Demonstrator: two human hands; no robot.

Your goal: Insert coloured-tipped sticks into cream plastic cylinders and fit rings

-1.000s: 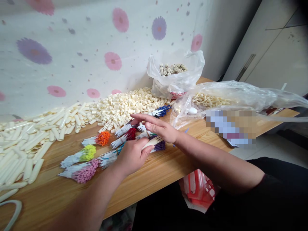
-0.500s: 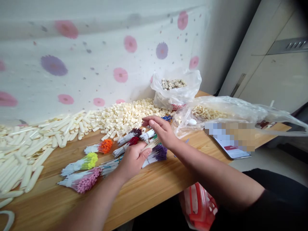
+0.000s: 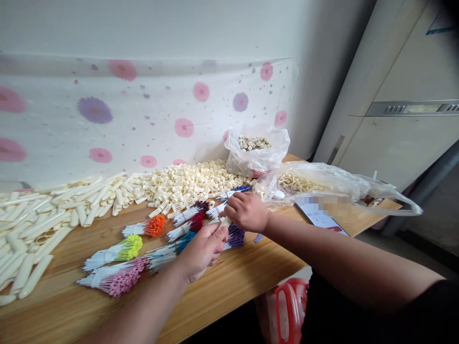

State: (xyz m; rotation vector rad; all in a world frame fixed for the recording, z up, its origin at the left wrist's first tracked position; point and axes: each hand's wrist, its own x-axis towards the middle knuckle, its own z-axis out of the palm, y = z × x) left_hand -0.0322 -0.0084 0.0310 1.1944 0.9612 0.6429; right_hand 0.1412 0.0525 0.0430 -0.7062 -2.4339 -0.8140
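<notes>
My left hand [image 3: 204, 251] is closed round a cream pen barrel [image 3: 224, 222], and most of it is hidden in the fist. My right hand [image 3: 246, 211] has its fingers curled over the barrel's upper end, so its fingertips are partly hidden. Under and around both hands lie bundles of thin white pen refills with coloured tips: purple [image 3: 234, 236], blue [image 3: 184, 242], dark red [image 3: 196, 222], maroon [image 3: 201, 206] and dark blue [image 3: 242, 189]. Farther left are orange [image 3: 155, 225], yellow [image 3: 131, 247] and pink [image 3: 125, 278] bundles.
Cream tubes [image 3: 43, 224] cover the table's left; short slotted cream pieces [image 3: 186, 184] are heaped behind. A plastic bag [image 3: 247, 160] of small round parts, a clear bag [image 3: 322, 174] of cream pieces and a phone [image 3: 317, 215] lie right. A red bag [image 3: 285, 310] hangs below the edge.
My right hand has gone from fingers stretched out above the barrel to curled at its end. My left hand keeps its hold. The camera view has tilted up slightly.
</notes>
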